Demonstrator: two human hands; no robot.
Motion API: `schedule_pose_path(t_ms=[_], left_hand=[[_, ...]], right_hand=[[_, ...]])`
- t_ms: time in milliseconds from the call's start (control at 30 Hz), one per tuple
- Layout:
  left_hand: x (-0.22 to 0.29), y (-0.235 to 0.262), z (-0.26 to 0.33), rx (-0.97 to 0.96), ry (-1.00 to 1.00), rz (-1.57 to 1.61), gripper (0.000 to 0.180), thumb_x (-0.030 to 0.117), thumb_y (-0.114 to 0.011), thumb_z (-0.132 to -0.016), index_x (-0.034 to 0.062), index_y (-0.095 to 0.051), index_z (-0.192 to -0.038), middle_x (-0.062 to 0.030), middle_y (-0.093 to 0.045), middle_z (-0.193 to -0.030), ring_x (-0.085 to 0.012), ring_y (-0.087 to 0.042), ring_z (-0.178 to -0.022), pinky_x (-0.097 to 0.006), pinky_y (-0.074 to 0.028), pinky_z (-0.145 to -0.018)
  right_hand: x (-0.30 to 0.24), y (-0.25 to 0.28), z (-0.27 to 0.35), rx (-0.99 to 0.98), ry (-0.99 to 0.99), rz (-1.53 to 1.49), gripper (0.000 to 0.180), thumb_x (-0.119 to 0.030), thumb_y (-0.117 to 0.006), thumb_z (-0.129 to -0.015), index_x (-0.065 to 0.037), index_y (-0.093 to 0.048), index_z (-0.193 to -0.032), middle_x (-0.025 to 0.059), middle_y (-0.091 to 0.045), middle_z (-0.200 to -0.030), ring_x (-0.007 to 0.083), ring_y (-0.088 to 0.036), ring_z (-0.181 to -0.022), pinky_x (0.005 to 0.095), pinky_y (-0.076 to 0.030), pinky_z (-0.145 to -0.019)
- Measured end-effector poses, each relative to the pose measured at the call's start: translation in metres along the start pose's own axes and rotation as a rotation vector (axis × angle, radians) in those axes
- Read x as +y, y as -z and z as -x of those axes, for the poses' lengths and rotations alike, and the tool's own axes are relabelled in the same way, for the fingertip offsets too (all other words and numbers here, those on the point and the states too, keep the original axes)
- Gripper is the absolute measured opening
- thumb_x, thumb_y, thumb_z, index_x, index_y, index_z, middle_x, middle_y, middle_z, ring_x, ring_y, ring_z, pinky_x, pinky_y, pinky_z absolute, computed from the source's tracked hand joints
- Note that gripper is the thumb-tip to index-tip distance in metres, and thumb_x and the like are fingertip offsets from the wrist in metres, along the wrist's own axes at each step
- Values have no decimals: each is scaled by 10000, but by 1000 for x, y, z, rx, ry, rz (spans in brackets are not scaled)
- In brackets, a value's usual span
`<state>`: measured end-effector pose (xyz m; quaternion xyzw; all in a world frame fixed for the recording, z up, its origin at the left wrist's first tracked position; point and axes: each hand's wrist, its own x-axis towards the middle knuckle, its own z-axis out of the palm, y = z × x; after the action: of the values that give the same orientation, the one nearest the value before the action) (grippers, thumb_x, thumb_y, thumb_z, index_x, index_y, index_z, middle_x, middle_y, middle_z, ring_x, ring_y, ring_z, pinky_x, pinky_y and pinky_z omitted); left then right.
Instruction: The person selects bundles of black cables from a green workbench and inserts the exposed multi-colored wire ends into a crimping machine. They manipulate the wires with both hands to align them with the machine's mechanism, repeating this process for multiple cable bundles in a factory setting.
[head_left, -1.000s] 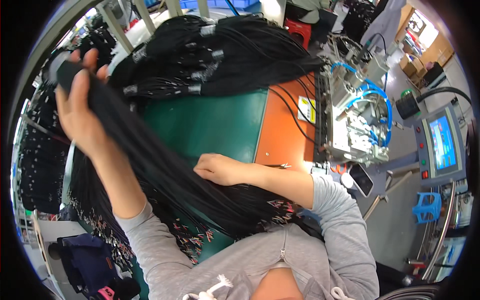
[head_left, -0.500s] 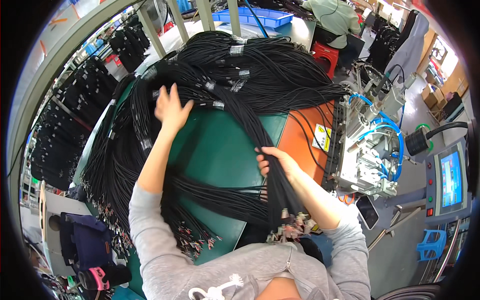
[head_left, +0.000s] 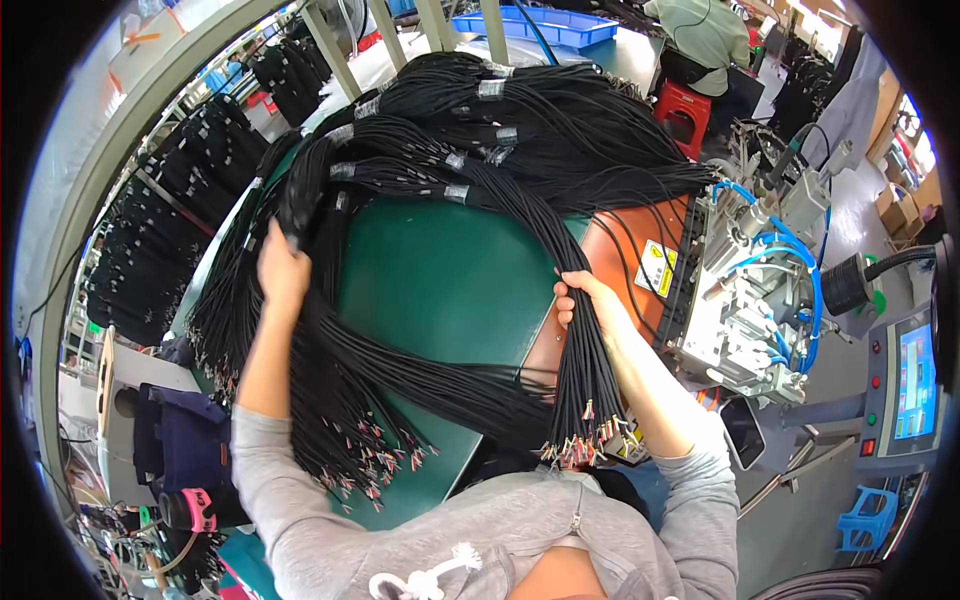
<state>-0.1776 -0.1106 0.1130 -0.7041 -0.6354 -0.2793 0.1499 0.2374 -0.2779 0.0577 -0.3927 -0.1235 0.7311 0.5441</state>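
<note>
My right hand (head_left: 598,302) is closed round a thick bundle of black cables (head_left: 530,212), whose stripped, coloured wire ends (head_left: 585,440) hang down close to my body. At the left, my left hand (head_left: 284,268), slightly blurred, is closed on another black cable bundle (head_left: 303,195). This one bends down from the heap and its lower part fans out beside my forearm. Clear tape bands (head_left: 455,192) wrap the bundles. A further bundle of loose cables (head_left: 430,378) runs across the green tabletop (head_left: 430,270) between my arms.
A large heap of black cables (head_left: 560,120) covers the table's far side. To the right stands a metal machine (head_left: 750,290) with blue air hoses, beside a control screen (head_left: 912,385). A phone (head_left: 742,432) lies below it. A person (head_left: 700,40) sits beyond, near a blue tray (head_left: 540,28).
My left hand, earlier spread above the heap, has come down and left and closed on a cable bundle. The right hand keeps its hold; its bundle's wire ends hang more evenly.
</note>
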Motion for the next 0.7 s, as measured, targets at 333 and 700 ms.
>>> schedule_pose_path(t_ms=[333, 700], left_hand=[[105, 20, -110, -16, -245, 189, 232, 184, -691, -696, 20, -680, -860, -172, -651, -904, -312, -640, -836, -400, -513, -750], [233, -78, 96, -1459, 561, 1942, 531, 451, -437, -963, -12, -510, -1213, -152, -584, -1160, -231, -565, -1080, -387, -446, -958]], right_hand=[[-7, 10, -13, 40, 35, -238, 198, -222, -627, -841, -63, -511, -858, 29, -555, -685, 97, -505, -487, 206, -456, -391], [17, -19, 2, -98, -185, -142, 386, -325, -563, -869, 34, -549, -1012, 143, -635, -810, 227, -632, -675, 329, -557, -628]])
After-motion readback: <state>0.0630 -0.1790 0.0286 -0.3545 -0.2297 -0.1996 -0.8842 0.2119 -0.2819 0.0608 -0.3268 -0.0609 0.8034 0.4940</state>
